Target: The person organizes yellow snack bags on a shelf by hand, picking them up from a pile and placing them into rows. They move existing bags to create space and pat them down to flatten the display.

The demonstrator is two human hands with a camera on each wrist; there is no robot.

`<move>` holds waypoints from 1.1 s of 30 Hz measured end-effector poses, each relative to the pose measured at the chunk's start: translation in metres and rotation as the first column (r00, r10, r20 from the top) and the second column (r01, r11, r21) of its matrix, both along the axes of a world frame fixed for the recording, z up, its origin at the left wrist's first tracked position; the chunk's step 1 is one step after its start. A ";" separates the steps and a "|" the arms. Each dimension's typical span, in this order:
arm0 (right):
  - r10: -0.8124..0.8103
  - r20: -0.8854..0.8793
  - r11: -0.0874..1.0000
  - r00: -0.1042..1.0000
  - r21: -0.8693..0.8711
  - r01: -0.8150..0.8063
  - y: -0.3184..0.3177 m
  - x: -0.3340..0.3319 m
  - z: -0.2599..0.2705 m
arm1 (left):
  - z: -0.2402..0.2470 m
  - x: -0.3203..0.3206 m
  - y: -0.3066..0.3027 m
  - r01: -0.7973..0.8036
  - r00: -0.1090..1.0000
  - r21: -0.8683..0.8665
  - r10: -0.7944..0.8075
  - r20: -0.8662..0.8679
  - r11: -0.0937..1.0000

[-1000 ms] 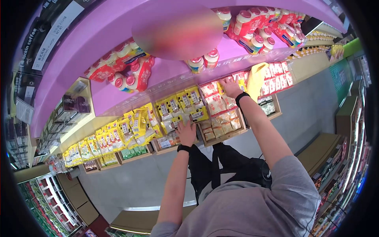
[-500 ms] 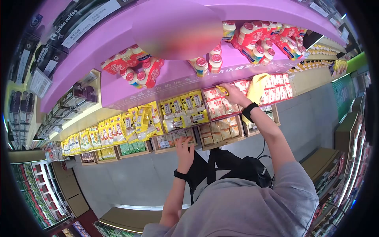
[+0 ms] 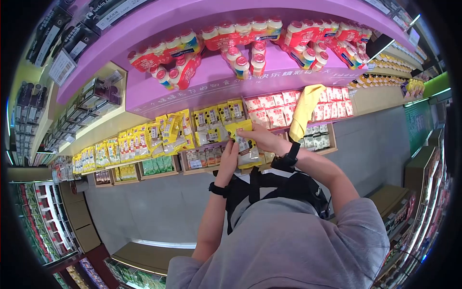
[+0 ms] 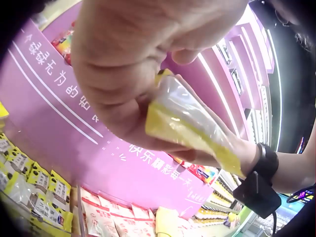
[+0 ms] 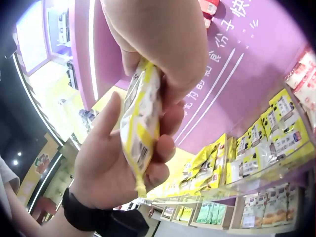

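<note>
A yellow-and-clear snack bag [image 3: 246,151] is held up in front of the shelf, between both hands. My right hand [image 3: 263,138] pinches its upper right edge, thumb on the printed front. At the left edge is my left hand [image 3: 229,161]; in the right wrist view its fingers [image 5: 167,148] curl around the bag's side while its thumb stands off. Seen edge-on in the left wrist view, the bag [image 4: 190,123] looks puffed and shiny. Similar yellow bags [image 3: 211,120] stand in the compartment just behind the left hand.
Red-and-white packets [image 3: 274,115] fill the bin beyond the right hand, a yellow cloth [image 3: 307,108] draped over them. Bottle packs [image 3: 236,36] line the purple ledge [image 3: 216,79] above. Small wooden bins [image 3: 159,166] of packets sit below. Grey floor [image 3: 139,202] lies behind.
My right hand has lifted the yellow bag off the red-and-white packets and brought it left and toward the body. My left hand has left the yellow bags' compartment and met the held bag.
</note>
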State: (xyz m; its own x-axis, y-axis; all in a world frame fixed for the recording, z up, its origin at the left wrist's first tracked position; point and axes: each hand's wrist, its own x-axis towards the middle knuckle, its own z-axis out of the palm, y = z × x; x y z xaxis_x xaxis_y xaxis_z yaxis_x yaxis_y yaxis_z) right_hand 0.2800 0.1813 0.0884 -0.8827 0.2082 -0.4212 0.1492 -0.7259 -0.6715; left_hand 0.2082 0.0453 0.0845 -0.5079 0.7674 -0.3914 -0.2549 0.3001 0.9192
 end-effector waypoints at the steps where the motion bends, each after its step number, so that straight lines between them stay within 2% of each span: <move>1: 0.074 -0.005 0.984 0.997 0.163 -0.073 -0.003 0.000 0.000 | -0.005 0.002 -0.004 0.007 0.999 -0.023 -0.007 -0.032 1.000; 3: 0.216 0.005 0.866 0.976 0.460 -0.194 -0.008 0.001 0.003 | -0.013 0.004 -0.013 0.016 1.000 -0.038 -0.016 -0.006 0.999; 4: 0.222 0.005 0.866 0.975 0.458 -0.199 -0.010 0.002 0.003 | -0.016 0.006 -0.016 0.033 0.999 -0.044 -0.032 0.024 0.998; 5: 0.210 -0.006 0.878 0.978 0.441 -0.186 -0.013 0.003 0.002 | -0.020 0.013 -0.016 -0.070 0.997 0.107 0.073 -0.030 0.992; 6: 0.195 -0.019 0.889 0.981 0.426 -0.168 -0.013 0.003 0.001 | -0.022 0.012 -0.015 -0.070 0.997 0.108 0.074 -0.029 0.992; 7: 0.195 -0.017 0.889 0.981 0.425 -0.170 -0.014 0.001 -0.006 | -0.025 0.012 -0.014 -0.096 0.987 0.094 0.107 -0.118 0.991; 8: 0.106 0.006 0.971 0.994 0.215 -0.105 -0.014 -0.001 -0.018 | -0.028 0.013 -0.015 -0.124 0.969 0.079 0.137 -0.203 0.989; 9: 0.023 0.046 1.000 0.999 -0.001 -0.023 -0.016 -0.004 -0.015 | -0.031 0.012 -0.015 -0.128 0.970 0.076 0.141 -0.201 0.989; 10: 0.030 0.047 1.000 0.998 -0.004 -0.029 -0.017 -0.004 -0.013 | -0.034 0.009 -0.016 -0.174 0.945 0.023 0.174 -0.278 0.984; 11: 0.129 0.078 0.991 0.989 0.010 -0.130 -0.018 -0.003 -0.009 | -0.036 0.006 -0.017 -0.225 0.913 -0.028 0.201 -0.356 0.974; 12: 0.226 0.110 0.973 0.968 0.021 -0.230 -0.020 -0.004 -0.004 | -0.039 0.001 -0.020 -0.232 0.912 -0.032 0.206 -0.356 0.972; 13: 0.298 0.112 0.954 0.948 -0.042 -0.295 -0.026 -0.007 -0.023 | -0.041 -0.005 -0.023 -0.217 0.892 -0.212 0.105 -0.440 0.953; 14: 0.303 0.113 0.953 0.946 -0.047 -0.300 -0.034 -0.007 -0.040 | -0.044 -0.010 -0.027 -0.210 0.867 -0.387 -0.011 -0.498 0.898; 16: 0.341 -0.078 0.936 0.937 -0.061 -0.346 -0.051 -0.010 -0.054 | -0.049 -0.015 -0.033 -0.212 0.850 -0.387 -0.026 -0.526 0.897; 17: 0.335 -0.059 0.918 0.940 -0.204 -0.340 -0.055 -0.010 -0.061 | -0.052 -0.017 -0.037 -0.210 0.831 -0.384 -0.043 -0.555 0.899; 18: 0.336 -0.058 0.917 0.940 -0.208 -0.340 -0.057 -0.013 -0.069 | -0.058 -0.021 -0.041 -0.210 0.832 -0.388 -0.044 -0.553 0.898; 20: 0.436 0.056 0.799 0.898 -0.484 -0.358 -0.061 -0.019 -0.092 | -0.072 -0.030 -0.048 -0.237 0.804 -0.512 -0.129 -0.580 0.825; 21: 0.437 0.056 0.798 0.898 -0.486 -0.357 -0.063 -0.021 -0.092 | -0.068 -0.035 -0.048 -0.237 0.805 -0.514 -0.130 -0.578 0.824; 23: 0.396 0.022 0.740 0.918 -0.599 -0.305 -0.067 -0.027 -0.093 | -0.060 -0.042 -0.048 -0.250 0.842 -0.582 -0.124 -0.526 0.774; 26: 0.371 0.049 0.793 0.927 -0.537 -0.289 -0.074 -0.038 -0.095 | -0.061 -0.056 -0.046 -0.201 0.836 -0.635 -0.208 -0.508 0.746; 30: 0.360 0.085 0.818 0.929 -0.507 -0.270 -0.066 -0.054 -0.104 | -0.088 -0.076 -0.038 -0.206 0.855 -0.632 -0.177 -0.487 0.747; 32: 0.240 0.134 0.941 0.961 -0.277 -0.196 -0.058 -0.068 -0.114 | -0.090 -0.083 -0.035 -0.312 0.851 -0.403 0.064 -0.522 0.861; 33: 0.200 0.053 0.963 0.978 -0.196 -0.186 -0.052 -0.074 -0.131 | -0.095 -0.087 -0.038 -0.313 0.850 -0.401 0.065 -0.523 0.861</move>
State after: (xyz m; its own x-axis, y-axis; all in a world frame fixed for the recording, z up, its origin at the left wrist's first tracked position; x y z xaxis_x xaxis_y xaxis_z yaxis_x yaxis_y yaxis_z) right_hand 0.2056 0.1296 -0.0426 -0.8642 -0.0522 -0.5004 0.3416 -0.7912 -0.5073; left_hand 0.1207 0.0077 -0.0105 -0.8379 0.4299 -0.3364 0.0795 0.7058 0.7039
